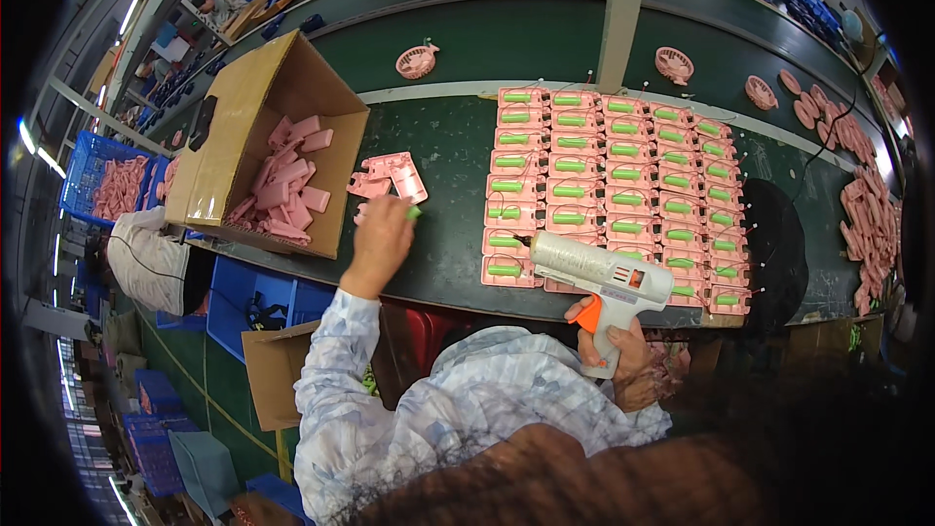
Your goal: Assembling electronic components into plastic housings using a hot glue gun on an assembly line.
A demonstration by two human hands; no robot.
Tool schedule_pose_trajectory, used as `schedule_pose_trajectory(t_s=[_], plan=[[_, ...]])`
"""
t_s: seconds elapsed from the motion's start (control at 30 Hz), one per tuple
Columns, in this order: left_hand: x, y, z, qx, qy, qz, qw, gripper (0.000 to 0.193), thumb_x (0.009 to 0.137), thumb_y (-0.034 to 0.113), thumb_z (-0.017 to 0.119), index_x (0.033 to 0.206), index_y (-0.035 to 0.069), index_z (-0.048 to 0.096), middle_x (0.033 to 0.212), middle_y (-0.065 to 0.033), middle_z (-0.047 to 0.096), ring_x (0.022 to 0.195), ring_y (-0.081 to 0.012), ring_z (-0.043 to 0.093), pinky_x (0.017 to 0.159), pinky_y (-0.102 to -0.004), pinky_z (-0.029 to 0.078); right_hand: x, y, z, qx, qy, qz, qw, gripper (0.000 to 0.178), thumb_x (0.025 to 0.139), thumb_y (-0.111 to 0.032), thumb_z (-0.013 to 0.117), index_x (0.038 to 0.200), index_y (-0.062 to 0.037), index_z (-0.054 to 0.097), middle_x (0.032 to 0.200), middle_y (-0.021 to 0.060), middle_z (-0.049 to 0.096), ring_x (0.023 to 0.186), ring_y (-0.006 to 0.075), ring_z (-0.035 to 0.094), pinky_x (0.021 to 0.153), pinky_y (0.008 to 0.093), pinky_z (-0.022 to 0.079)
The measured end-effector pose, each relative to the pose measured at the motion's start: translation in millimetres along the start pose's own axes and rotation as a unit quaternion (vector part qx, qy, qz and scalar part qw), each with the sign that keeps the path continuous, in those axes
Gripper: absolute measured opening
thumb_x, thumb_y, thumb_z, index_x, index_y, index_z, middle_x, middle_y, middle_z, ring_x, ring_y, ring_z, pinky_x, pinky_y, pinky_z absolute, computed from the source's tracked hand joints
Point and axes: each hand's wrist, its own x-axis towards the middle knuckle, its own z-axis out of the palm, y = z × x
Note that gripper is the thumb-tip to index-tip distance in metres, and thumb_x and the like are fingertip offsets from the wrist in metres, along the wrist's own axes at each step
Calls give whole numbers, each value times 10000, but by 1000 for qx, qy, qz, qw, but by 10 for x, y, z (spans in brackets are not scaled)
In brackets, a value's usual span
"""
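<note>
At right on the dark-green bench [450, 161], rowed pink plastic housings [614, 188] already carry green cylinders [626, 174]; loose pink pieces [405, 178] at left seem undone. Right grip [628, 360] clasps a white-orange glue gun [584, 263]; left grip [382, 239]: cannot tell.

One left hand [382, 242]; one right hand [633, 360]; one glue gun [575, 261]; one cardboard box [209, 175] on the table; five columns of pink trays [531, 274], eight counted in the leftmost and eight in the rightmost, some others hidden behind the gun; one green battery [728, 300] per clearly visible tray; one more battery [414, 212] at the left fingers; boxed pink pieces [288, 173] too jumbled to count.
</note>
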Motion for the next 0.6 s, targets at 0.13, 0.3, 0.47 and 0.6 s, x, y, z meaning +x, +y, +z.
schedule_pose_trajectory(t_s=[0.13,0.3,0.47,0.6], plan=[[-11,-489,-65,72,-11,-105,992,239,869,106,659,1093,21,660,1007,-168,612,966,-368,596,803,-455,503,152,-54,105,-14,-22,0,1000,599,833,-268,694,1277,73,482,1195,282,603,536,179,566,486,287,462],[15,-645,-22,176,-37,-182,967,246,839,136,681,1064,37,680,996,-160,625,939,-350,610,790,-445,512,252,-67,167,-33,-32,-1,999,617,832,-288,693,1281,84,492,1178,268,615,525,169,565,486,282,459],[346,-405,169,98,36,-97,990,345,790,293,750,1031,57,678,891,-126,640,901,-337,623,741,-446,525,300,-99,231,-38,-22,2,999,612,827,-285,692,1270,86,489,1179,268,615,529,171,564,485,279,456],[423,-124,386,112,-46,-110,986,385,732,372,792,921,68,651,875,-161,648,856,-337,643,684,-484,528,332,-95,229,-46,-14,-5,999,595,823,-269,686,1261,82,488,1180,269,613,536,172,561,481,274,447]])
